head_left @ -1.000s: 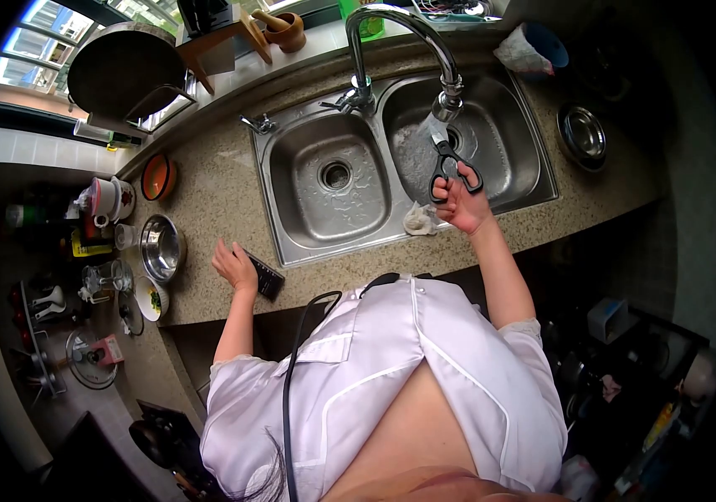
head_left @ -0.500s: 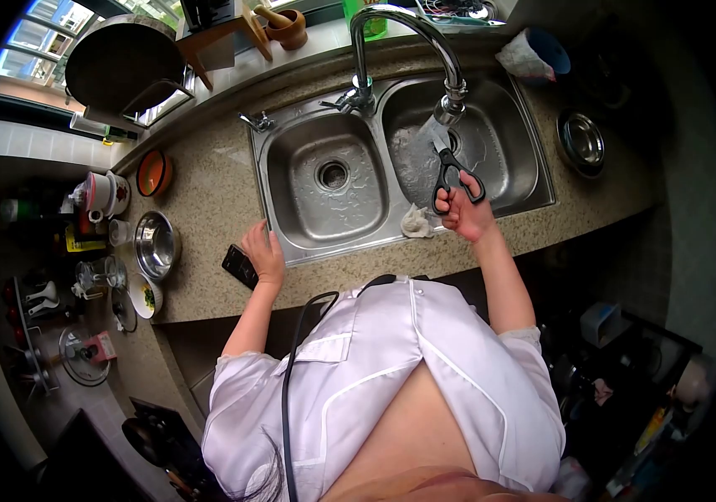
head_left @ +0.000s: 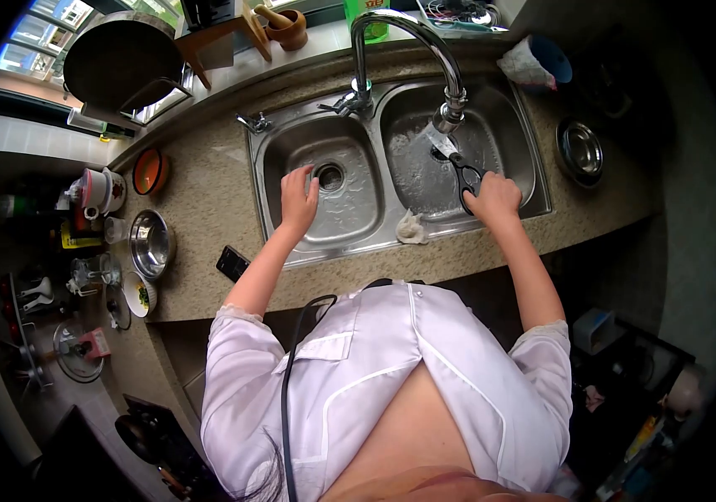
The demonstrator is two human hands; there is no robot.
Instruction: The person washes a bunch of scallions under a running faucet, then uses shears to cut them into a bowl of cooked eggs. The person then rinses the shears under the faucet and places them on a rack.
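My right hand (head_left: pixel 494 201) is closed round one handle of a pair of black-handled scissors (head_left: pixel 466 173) over the right sink basin (head_left: pixel 513 155). The blades point up and left, into water running from the chrome faucet (head_left: pixel 452 109). Over the left basin (head_left: pixel 356 219) hangs my left hand (head_left: pixel 299 199), with nothing in it and its fingers apart. A crumpled white cloth (head_left: pixel 410 227) lies at the sink's front edge between the two basins.
A black phone (head_left: pixel 232 263) lies on the counter near its front edge. At the left stand a steel bowl (head_left: pixel 151 244), an orange bowl (head_left: pixel 151 171) and a white bowl with food (head_left: pixel 140 294). Steel bowls (head_left: pixel 580 151) sit right of the sink.
My left hand has left the counter beside the phone and moved up and right over the left basin. My right hand has shifted right and turned, tilting the scissors.
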